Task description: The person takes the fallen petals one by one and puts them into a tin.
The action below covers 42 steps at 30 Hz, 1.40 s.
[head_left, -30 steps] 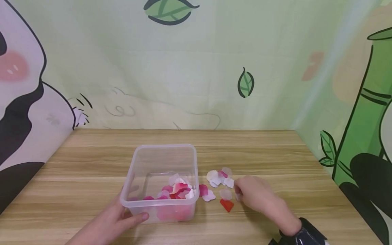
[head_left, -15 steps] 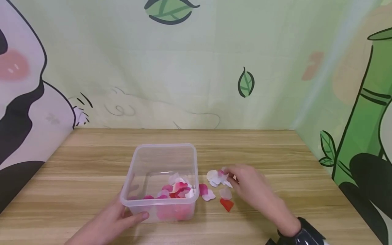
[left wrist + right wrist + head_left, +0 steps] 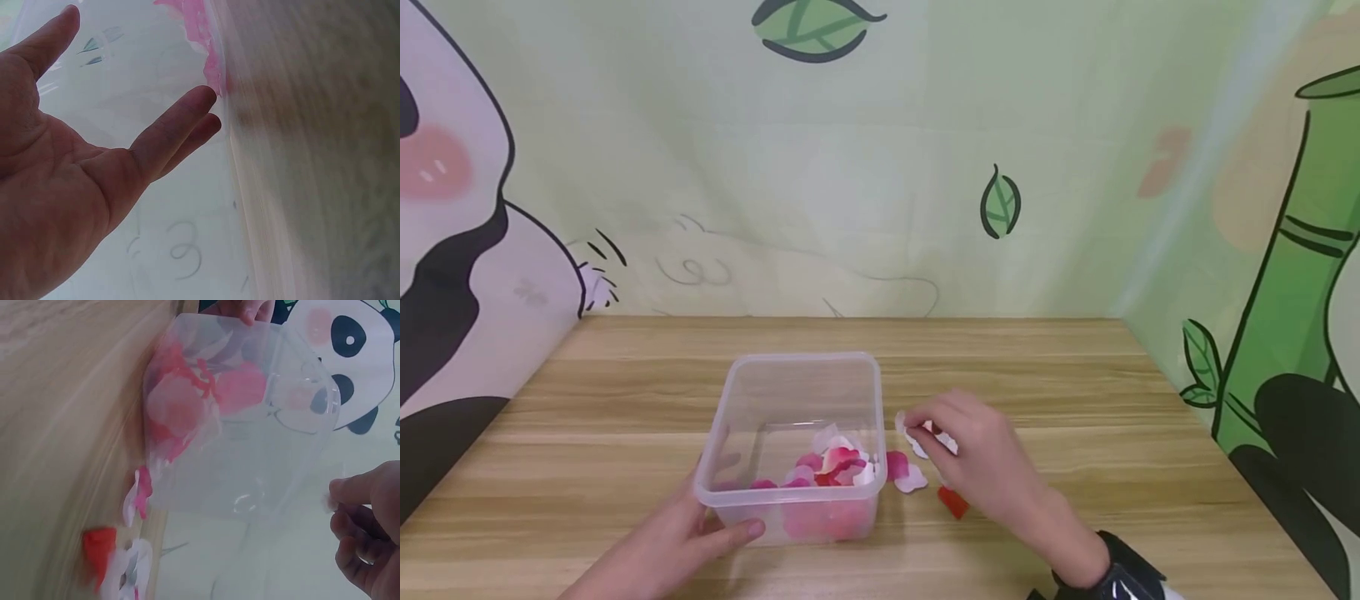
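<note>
A clear plastic box stands on the table, with pink, white and red petals heaped at its near right. My left hand rests on the box's near left corner, thumb along the front wall; the left wrist view has its fingers spread straight against the side. Right of the box, my right hand is raised over loose petals. Its thumb and forefinger pinch a pale petal, mostly hidden by the fingertips. Beneath lie a red petal, a deep pink petal and a white petal.
The wood-grain table meets a green printed backdrop at its far edge. A black band circles my right wrist. Some white petals are partly covered by the right hand in the head view.
My right hand has moved left and up from the right of the loose petals, picking up a pale petal on the way. The left hand and the box have stayed put.
</note>
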### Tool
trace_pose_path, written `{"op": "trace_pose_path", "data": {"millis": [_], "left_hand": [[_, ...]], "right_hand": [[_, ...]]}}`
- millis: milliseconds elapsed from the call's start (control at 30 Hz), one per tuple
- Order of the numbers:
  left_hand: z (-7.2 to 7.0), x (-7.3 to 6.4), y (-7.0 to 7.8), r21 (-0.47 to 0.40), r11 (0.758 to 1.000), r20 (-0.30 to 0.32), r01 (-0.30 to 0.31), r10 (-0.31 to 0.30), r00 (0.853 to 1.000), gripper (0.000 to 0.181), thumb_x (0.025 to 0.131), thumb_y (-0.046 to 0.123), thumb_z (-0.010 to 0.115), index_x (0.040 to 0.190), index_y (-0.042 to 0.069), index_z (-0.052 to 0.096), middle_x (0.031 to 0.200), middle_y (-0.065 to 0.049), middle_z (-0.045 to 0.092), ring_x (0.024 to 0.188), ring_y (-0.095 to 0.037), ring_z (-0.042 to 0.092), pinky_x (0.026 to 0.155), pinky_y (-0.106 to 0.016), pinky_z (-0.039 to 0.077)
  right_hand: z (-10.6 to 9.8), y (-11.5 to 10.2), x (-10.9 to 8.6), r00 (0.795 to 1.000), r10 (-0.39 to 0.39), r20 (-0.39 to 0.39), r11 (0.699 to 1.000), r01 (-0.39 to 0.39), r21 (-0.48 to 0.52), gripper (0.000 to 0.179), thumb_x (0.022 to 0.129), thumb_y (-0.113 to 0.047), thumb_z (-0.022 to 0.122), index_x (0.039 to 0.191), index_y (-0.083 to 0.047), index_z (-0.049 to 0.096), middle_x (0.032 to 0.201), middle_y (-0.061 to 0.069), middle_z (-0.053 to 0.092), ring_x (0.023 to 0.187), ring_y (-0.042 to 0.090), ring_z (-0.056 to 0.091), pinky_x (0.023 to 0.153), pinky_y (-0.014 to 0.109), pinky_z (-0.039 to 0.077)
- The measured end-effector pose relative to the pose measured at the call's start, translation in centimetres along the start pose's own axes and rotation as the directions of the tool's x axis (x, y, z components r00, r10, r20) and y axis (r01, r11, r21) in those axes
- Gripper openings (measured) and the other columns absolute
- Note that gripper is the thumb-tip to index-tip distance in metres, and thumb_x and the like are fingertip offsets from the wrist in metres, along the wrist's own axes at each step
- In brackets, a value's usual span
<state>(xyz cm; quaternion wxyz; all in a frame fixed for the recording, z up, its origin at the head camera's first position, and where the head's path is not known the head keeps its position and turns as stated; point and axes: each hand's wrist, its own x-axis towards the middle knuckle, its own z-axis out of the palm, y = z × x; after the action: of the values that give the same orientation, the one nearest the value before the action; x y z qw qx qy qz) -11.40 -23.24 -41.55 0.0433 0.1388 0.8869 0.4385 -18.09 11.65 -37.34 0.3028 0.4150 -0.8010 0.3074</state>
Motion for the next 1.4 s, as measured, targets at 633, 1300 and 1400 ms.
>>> {"op": "trace_pose_path", "data": {"millis": [633, 1300, 1400], "left_hand": [[-0.1, 0.2, -0.2, -0.048, 0.999, 0.025, 0.012, -0.011, 1.0, 0.109, 0.09, 0.038, 0.081, 0.166, 0.026, 0.004, 0.155, -0.027, 0.039, 0.131, -0.043, 0.051, 0.098, -0.053, 0.048], [0.1, 0.1, -0.2, 0.002, 1.0, -0.004, -0.014, 0.014, 1.0, 0.108, 0.09, 0.041, 0.08, 0.166, 0.025, 0.006, 0.153, -0.025, 0.043, 0.129, -0.04, 0.054, 0.097, -0.051, 0.049], [0.1, 0.1, -0.2, 0.011, 1.0, -0.003, -0.006, 0.006, 1.0, 0.106, 0.089, 0.042, 0.081, 0.166, 0.021, 0.01, 0.153, -0.024, 0.043, 0.128, -0.039, 0.054, 0.098, -0.05, 0.049]], "right_hand": [[1.2, -1.7, 1.1, 0.991, -0.118, 0.063, 0.989, 0.112, 0.095, 0.02, 0.084, 0.002, 0.082, 0.102, -0.006, 0.077, 0.103, 0.001, 0.073, 0.096, 0.015, 0.067, 0.087, 0.029, 0.055], [-0.3, -0.1, -0.3, 0.951, 0.176, 0.253, 0.978, -0.139, -0.157, 0.016, 0.084, -0.006, 0.085, 0.095, -0.008, 0.073, 0.093, -0.001, 0.068, 0.084, 0.014, 0.066, 0.07, 0.029, 0.057], [-0.6, 0.1, -0.6, 0.888, 0.274, 0.368, 0.952, -0.196, -0.235, 0.015, 0.083, -0.007, 0.084, 0.088, -0.01, 0.071, 0.086, -0.002, 0.064, 0.077, 0.014, 0.064, 0.066, 0.029, 0.055]]}}
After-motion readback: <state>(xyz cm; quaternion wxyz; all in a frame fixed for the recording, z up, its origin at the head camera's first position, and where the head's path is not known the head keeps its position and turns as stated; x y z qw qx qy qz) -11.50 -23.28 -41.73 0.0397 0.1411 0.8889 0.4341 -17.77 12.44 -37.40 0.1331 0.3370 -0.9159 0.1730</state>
